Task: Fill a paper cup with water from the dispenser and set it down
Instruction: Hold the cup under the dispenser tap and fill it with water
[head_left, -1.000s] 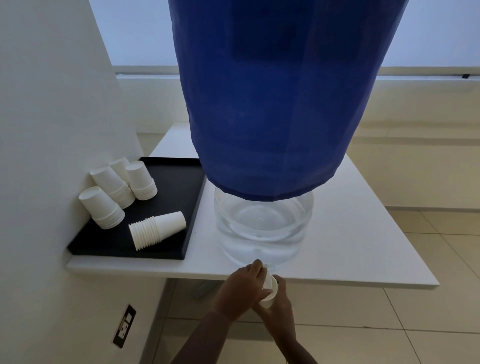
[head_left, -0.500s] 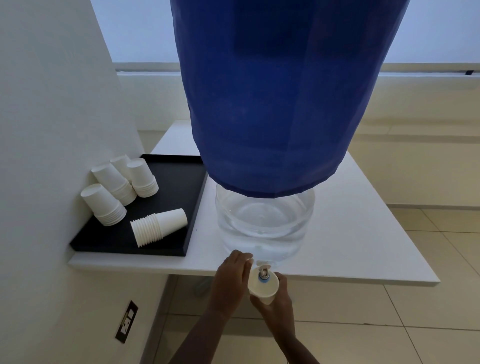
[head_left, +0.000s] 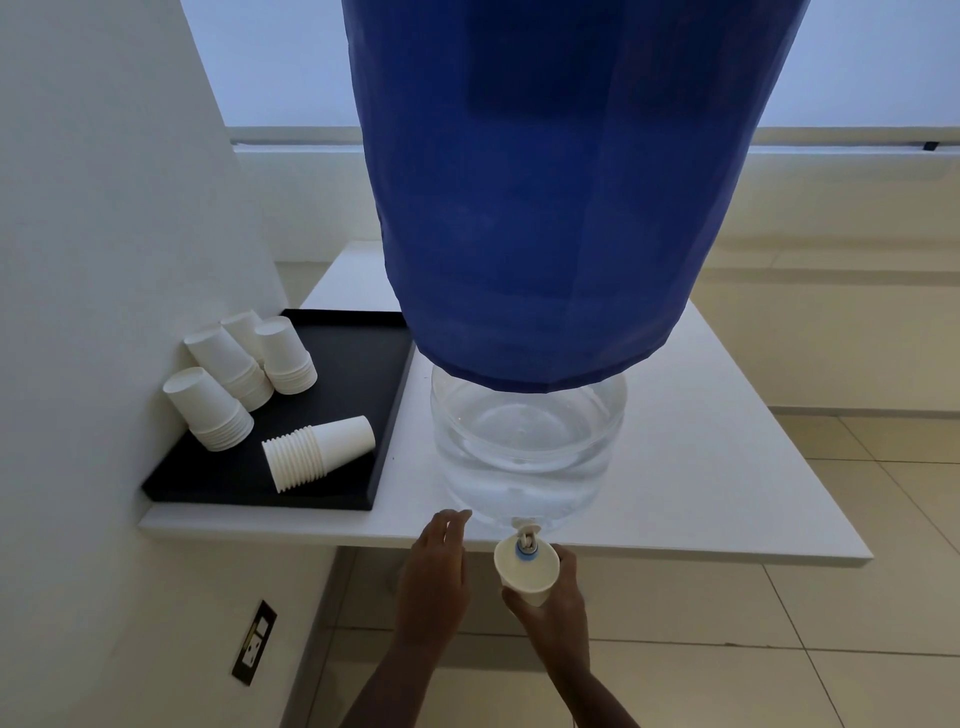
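Observation:
A clear water dispenser (head_left: 527, 447) under a blue cloth cover (head_left: 550, 197) stands at the front edge of a white table (head_left: 727, 467). Its small white and blue tap (head_left: 527, 543) juts over the edge. My right hand (head_left: 553, 605) holds a white paper cup (head_left: 525, 571) from below, directly under the tap. My left hand (head_left: 434, 569) hovers just left of the cup, fingers apart, fingertips near the table edge, holding nothing. Whether water is in the cup I cannot tell.
A black tray (head_left: 332, 415) on the table's left holds several stacks of white paper cups (head_left: 317, 457), one stack lying on its side. A white wall (head_left: 104, 260) with a power socket (head_left: 254, 642) closes the left side. Tiled floor lies below.
My left hand has come off the tap and cup and moved left, opening up. The cup stays under the tap in my right hand, now fully visible.

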